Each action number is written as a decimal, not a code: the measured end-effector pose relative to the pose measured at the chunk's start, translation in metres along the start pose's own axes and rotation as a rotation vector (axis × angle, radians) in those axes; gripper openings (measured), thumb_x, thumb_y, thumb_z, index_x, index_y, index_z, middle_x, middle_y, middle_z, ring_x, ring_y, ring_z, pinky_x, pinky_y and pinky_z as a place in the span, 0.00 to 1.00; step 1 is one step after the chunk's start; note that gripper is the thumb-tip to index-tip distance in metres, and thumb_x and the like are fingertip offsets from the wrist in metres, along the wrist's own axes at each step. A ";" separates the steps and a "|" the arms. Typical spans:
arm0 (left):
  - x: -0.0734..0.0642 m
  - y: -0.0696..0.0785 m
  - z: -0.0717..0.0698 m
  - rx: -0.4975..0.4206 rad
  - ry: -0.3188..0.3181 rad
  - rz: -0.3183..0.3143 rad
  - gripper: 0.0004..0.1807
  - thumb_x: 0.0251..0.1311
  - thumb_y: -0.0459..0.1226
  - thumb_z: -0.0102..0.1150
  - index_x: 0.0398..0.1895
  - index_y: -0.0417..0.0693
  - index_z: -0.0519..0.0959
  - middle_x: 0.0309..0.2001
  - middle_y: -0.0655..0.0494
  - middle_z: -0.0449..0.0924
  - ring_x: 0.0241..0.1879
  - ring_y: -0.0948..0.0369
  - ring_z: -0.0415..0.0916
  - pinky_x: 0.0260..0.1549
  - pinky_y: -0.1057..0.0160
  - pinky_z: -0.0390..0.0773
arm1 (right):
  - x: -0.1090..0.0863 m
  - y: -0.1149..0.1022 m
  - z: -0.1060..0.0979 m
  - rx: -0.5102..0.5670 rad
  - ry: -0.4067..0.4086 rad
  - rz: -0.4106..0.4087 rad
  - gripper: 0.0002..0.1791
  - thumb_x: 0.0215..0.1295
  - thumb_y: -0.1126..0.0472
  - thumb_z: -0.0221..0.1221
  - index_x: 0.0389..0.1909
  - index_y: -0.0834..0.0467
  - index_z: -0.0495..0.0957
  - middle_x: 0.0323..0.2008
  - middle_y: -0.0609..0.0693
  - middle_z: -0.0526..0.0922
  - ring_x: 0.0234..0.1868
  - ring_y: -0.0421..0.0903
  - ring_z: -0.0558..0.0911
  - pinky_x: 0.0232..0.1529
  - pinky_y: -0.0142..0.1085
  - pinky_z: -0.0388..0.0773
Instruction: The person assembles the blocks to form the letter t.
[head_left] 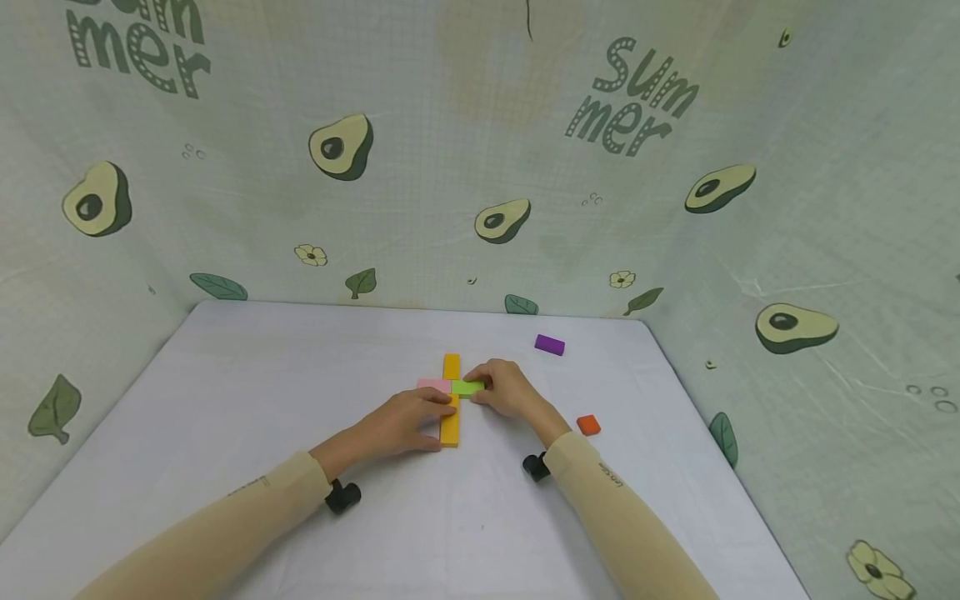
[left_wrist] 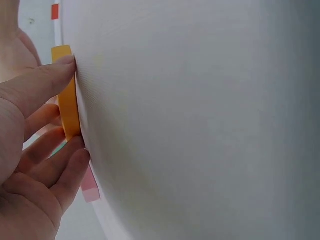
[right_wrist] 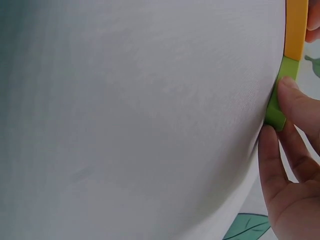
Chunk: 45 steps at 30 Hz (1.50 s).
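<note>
Flat, bar-shaped blocks lie in a cross on the white tabletop. My left hand (head_left: 406, 422) holds the near yellow block (head_left: 449, 433), the thumb at its near end and fingertips by its far end; the left wrist view also shows this yellow block (left_wrist: 70, 110). My right hand (head_left: 507, 388) grips the light green block (head_left: 467, 387), thumb on one long side; it touches the yellow block's end in the right wrist view (right_wrist: 275, 102). A pink block (head_left: 433, 384) lies left of the green one, partly behind my left fingers. Beyond them a second yellow block (head_left: 451, 366) points away from me.
A purple block (head_left: 550, 344) lies at the back right of the table. An orange block (head_left: 588, 425) rests beside my right forearm. Patterned cloth walls (head_left: 420, 233) stand behind and at both sides of the white table (head_left: 300, 358).
</note>
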<state>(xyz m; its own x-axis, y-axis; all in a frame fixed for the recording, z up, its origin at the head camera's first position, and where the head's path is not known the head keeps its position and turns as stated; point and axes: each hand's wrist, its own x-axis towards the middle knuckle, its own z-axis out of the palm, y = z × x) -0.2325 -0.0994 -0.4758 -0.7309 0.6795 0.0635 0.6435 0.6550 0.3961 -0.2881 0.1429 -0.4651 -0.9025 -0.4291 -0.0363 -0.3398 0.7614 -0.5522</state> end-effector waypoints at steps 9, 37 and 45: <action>0.003 -0.001 -0.002 -0.025 -0.003 0.013 0.32 0.58 0.45 0.80 0.65 0.44 0.84 0.65 0.50 0.81 0.64 0.52 0.78 0.68 0.50 0.77 | 0.001 -0.001 -0.001 -0.024 -0.009 -0.006 0.16 0.70 0.61 0.70 0.58 0.54 0.88 0.41 0.47 0.83 0.42 0.46 0.75 0.46 0.36 0.75; 0.005 -0.004 -0.002 -0.020 0.000 0.042 0.32 0.57 0.45 0.82 0.63 0.43 0.85 0.62 0.51 0.83 0.60 0.55 0.79 0.64 0.53 0.79 | -0.002 0.001 -0.002 0.000 -0.039 -0.015 0.21 0.70 0.62 0.70 0.63 0.52 0.84 0.52 0.51 0.85 0.48 0.49 0.78 0.57 0.42 0.81; 0.006 -0.002 -0.003 -0.010 0.003 0.034 0.32 0.56 0.45 0.82 0.63 0.43 0.85 0.61 0.52 0.84 0.59 0.56 0.79 0.64 0.54 0.80 | -0.009 0.001 -0.010 -0.020 -0.045 -0.005 0.23 0.70 0.60 0.71 0.64 0.52 0.83 0.57 0.52 0.85 0.52 0.50 0.80 0.58 0.45 0.82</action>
<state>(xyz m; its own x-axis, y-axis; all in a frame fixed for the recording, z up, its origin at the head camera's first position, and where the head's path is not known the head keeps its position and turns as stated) -0.2383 -0.0978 -0.4730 -0.7092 0.7005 0.0794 0.6657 0.6282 0.4027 -0.2829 0.1526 -0.4569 -0.8880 -0.4543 -0.0712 -0.3502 0.7685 -0.5356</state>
